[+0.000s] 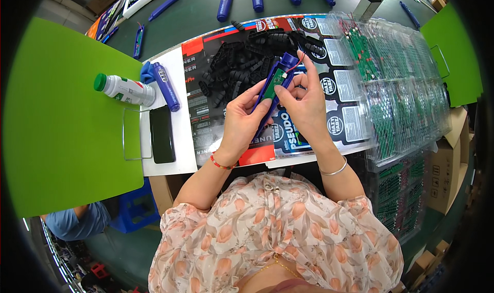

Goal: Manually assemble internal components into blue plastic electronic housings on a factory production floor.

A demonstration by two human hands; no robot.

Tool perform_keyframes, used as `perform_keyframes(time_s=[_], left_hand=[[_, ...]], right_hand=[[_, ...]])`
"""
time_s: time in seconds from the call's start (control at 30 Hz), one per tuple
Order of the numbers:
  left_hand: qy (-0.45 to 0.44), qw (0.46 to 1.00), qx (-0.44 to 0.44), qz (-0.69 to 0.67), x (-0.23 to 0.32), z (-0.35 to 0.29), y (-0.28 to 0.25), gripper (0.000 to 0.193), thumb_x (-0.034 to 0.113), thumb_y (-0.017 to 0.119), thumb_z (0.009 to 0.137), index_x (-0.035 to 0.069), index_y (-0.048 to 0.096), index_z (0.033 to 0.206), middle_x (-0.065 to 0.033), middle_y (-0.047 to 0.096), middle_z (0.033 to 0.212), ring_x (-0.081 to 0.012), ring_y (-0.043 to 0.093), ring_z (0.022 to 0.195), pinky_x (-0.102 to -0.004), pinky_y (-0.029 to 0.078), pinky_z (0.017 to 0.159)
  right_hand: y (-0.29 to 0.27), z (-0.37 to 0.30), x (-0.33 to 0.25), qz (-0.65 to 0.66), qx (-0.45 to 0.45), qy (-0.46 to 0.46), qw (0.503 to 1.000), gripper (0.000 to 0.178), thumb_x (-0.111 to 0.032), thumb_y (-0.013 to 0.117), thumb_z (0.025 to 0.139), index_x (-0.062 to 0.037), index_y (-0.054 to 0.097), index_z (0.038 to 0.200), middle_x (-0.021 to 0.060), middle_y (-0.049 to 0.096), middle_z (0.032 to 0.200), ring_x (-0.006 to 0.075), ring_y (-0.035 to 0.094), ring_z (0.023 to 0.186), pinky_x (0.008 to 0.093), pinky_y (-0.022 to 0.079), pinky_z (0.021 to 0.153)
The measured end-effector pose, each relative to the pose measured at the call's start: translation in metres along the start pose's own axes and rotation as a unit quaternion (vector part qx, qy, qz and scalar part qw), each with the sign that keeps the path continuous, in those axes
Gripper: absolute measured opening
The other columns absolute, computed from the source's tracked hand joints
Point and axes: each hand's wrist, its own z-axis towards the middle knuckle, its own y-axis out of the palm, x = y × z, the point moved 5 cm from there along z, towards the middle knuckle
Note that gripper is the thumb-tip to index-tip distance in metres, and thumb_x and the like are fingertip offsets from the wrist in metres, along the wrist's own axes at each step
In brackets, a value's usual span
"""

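Observation:
In front of me, my left hand (246, 119) grips an open blue plastic housing (287, 61), its fingers wrapped round the lower half. A narrow green circuit board (278, 79) lies in the housing, with a white connector and red and dark wires (296, 64) at its upper end. My right hand (304, 98) is closed at the housing's right side. Its thumb presses on the board while the index finger reaches up against the wires. Beyond the hands lies a heap of black plastic parts (239, 61) on the printed sheet (206, 123).
Clear plastic trays of green circuit boards (393, 97) are stacked at the right. On the left stand a green panel (72, 118), a white bottle (123, 89), a blue housing (165, 87) and a black phone (162, 134). Several blue housings (225, 5) line the far side. A metal post (371, 2) rises there.

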Motion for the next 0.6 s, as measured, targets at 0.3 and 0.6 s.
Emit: perform_keyframes(time_s=[0.3, 0.6], left_hand=[[0.111, 0.976, 0.186, 0.029, 0.071, 0.181, -0.162, 0.044, 0.002, 0.062, 0.086, -0.006, 0.054, 0.129, -0.0134, 0.072, 0.091, -0.0167, 0.066, 0.069, -0.0265, 0.052, 0.064], [0.003, 0.809, 0.336, 0.482, 0.049, 0.302, -0.278, 0.046, 0.025, 0.060, 0.079, 0.018, 0.066, 0.124, -0.0128, 0.071, 0.105, -0.0311, 0.068, 0.094, -0.0419, 0.052, 0.080]], right_hand=[[-0.051, 0.023, 0.002, -0.250, 0.052, -0.051, 0.965, 0.033, -0.008, 0.068, 0.082, -0.0030, 0.064, 0.114, 0.0080, 0.065, 0.078, 0.0181, 0.066, 0.061, 0.0321, 0.050, 0.058], [-0.028, 0.064, 0.016, -0.446, 0.031, -0.265, 0.854, 0.018, -0.002, 0.064, 0.079, -0.0038, 0.067, 0.097, 0.0084, 0.066, 0.098, 0.0299, 0.063, 0.091, 0.0394, 0.053, 0.076]])
